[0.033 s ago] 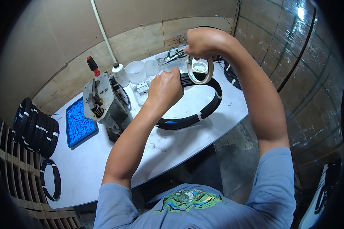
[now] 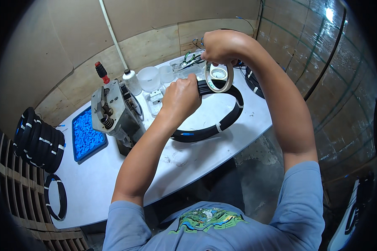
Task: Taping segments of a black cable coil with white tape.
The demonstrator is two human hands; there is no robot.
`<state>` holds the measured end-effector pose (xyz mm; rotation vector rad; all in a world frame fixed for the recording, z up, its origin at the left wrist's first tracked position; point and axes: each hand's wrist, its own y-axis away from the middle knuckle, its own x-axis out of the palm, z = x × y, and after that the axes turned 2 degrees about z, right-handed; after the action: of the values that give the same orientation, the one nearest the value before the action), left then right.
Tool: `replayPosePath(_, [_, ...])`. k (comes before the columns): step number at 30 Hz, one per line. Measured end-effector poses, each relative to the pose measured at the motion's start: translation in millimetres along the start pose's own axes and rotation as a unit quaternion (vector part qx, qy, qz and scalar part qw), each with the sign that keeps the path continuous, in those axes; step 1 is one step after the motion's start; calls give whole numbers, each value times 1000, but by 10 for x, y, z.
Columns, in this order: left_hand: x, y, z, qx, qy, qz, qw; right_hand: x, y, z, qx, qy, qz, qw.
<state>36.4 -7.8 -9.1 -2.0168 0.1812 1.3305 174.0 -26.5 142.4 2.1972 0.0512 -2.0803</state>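
Observation:
A coil of black cable [image 2: 222, 123], bound with white tape bands, lies on the white table [image 2: 113, 184]. My left hand [image 2: 181, 98] grips the far side of the coil and lifts it slightly. Just to its right, my right hand [image 2: 222, 46] holds a roll of pale tape [image 2: 219, 77] against the top of the coil. The spot where tape meets cable is partly hidden by my fingers.
A grey metal machine [image 2: 113, 111] stands left of my left arm, with a blue tray of small blue pieces [image 2: 86, 136] beside it. Several taped black coils [image 2: 40, 142] are stacked at the far left. A white bottle [image 2: 132, 81], clear cups [image 2: 148, 77] and pliers [image 2: 188, 58] sit at the back.

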Motion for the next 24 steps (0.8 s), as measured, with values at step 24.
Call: replayPosePath(24, [-37, 1, -38, 7, 41, -8, 999, 89, 316, 67, -83, -194, 11, 977])
